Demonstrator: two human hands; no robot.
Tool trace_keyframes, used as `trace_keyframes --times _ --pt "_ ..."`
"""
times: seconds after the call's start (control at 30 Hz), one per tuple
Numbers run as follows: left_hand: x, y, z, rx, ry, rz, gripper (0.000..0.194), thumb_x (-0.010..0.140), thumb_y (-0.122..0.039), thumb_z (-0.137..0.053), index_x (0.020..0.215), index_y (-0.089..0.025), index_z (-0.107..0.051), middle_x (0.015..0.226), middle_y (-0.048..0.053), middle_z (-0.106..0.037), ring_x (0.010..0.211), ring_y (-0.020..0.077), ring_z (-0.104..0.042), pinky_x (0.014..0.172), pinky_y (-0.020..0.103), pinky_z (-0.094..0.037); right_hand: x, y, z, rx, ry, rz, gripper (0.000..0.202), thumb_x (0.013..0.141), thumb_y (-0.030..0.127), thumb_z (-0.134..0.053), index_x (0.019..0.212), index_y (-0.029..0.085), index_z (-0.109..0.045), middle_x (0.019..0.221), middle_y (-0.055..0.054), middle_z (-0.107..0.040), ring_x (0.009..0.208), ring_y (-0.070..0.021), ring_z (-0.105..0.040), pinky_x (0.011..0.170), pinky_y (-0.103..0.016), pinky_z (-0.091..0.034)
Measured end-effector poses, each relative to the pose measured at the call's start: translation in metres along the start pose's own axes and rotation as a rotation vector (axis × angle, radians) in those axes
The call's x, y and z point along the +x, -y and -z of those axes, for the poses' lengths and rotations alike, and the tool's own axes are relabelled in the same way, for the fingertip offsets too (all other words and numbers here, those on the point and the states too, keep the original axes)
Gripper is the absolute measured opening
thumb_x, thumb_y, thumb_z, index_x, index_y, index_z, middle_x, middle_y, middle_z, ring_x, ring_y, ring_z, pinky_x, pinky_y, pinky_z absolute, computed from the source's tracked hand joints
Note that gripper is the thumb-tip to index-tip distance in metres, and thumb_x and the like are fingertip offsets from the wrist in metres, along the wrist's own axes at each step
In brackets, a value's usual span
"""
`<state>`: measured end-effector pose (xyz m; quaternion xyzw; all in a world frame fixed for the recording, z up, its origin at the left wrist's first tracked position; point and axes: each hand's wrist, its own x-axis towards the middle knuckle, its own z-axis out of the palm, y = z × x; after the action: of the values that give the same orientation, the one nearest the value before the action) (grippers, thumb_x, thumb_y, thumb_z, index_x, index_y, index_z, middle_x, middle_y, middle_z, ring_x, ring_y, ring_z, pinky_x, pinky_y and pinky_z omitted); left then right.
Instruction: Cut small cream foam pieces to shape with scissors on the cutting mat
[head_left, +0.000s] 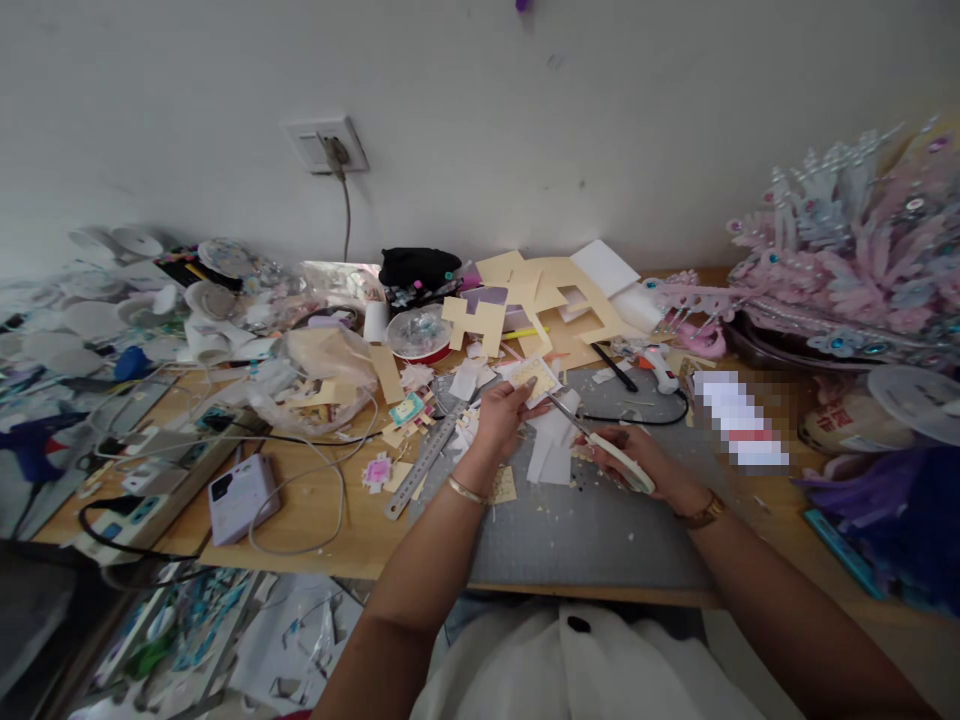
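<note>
Pinched in my left hand (pixel 504 412) is a small white card (pixel 538 380) with a cream patterned piece on its face. My right hand (pixel 630 462) is wrapped round the white handles of a pair of scissors (pixel 619 458). The metal blades point up and left, and their tips reach the card's lower right edge; whether they are parted I cannot make out. Beneath both hands lies a grey cutting mat (pixel 600 540), with white paper pieces (pixel 551 455) and a cream patterned piece (pixel 504 486) on it. A steel ruler (pixel 426 462) rests left of my left forearm.
Cut cream card sheets (pixel 555 300) lie at the back. A glue gun (pixel 661 368) and black pen (pixel 615 368) sit behind my right hand. Pink jewelled headpieces (pixel 840 270) crowd the right. A power strip (pixel 150 490), lilac device (pixel 241 498) and cables occupy the left.
</note>
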<state>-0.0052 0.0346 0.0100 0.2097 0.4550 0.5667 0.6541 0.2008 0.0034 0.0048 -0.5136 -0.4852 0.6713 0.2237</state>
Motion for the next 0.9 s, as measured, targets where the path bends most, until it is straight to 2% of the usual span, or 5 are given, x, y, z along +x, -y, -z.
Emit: trace_keyframes --times 0.33,0.5,0.67,0.77,0.9 --pt "-0.001 0.0 0.0 0.002 0.003 0.012 0.032 0.061 -0.031 -0.086 0.082 -0.013 -0.071 0.081 0.004 -0.073 0.065 0.0139 -0.068 0.073 0.033 -0.061 -0.002 0.001 0.0 -0.011 0.001 -0.008 0.044 0.058 0.049 -0.079 0.088 0.018 -0.075 0.053 0.001 -0.057 0.041 -0.0101 -0.043 0.038 -0.023 -0.034" --pt "0.0 -0.001 -0.001 0.002 -0.014 0.01 0.023 0.068 -0.027 -0.082 0.081 -0.013 -0.07 0.078 0.004 -0.073 0.065 0.0146 -0.069 0.074 0.034 -0.061 -0.003 0.004 -0.002 -0.007 -0.003 -0.01 0.043 0.059 0.044 -0.077 0.09 0.014 -0.075 0.052 0.003 -0.054 0.039 -0.0086 -0.043 0.037 -0.022 -0.034" --pt "0.002 -0.004 0.002 -0.01 -0.042 -0.006 0.018 0.074 -0.022 -0.077 0.086 -0.011 -0.07 0.078 0.005 -0.072 0.064 0.0144 -0.07 0.074 0.033 -0.062 -0.005 0.008 -0.002 0.008 0.015 -0.022 0.038 0.057 0.041 -0.079 0.086 0.017 -0.075 0.055 0.002 -0.06 0.038 -0.007 -0.044 0.036 -0.02 -0.034" --pt "0.004 -0.005 0.005 -0.015 -0.042 -0.014 0.021 0.072 -0.024 -0.078 0.087 -0.011 -0.07 0.079 0.006 -0.073 0.068 0.0166 -0.072 0.076 0.034 -0.062 -0.004 0.005 0.0 0.067 0.034 -0.011 0.035 0.058 0.039 -0.081 0.086 0.018 -0.075 0.063 -0.001 -0.068 0.046 -0.0114 -0.056 0.039 -0.021 -0.04" --pt "0.005 -0.005 0.007 -0.016 -0.021 -0.012 0.023 0.069 -0.025 -0.081 0.084 -0.012 -0.07 0.077 0.006 -0.073 0.077 0.0217 -0.074 0.077 0.035 -0.061 -0.001 -0.003 0.003 0.154 0.092 -0.012 0.042 0.055 0.034 -0.085 0.092 0.018 -0.072 0.083 -0.008 -0.076 0.073 -0.0209 -0.071 0.054 -0.026 -0.054"
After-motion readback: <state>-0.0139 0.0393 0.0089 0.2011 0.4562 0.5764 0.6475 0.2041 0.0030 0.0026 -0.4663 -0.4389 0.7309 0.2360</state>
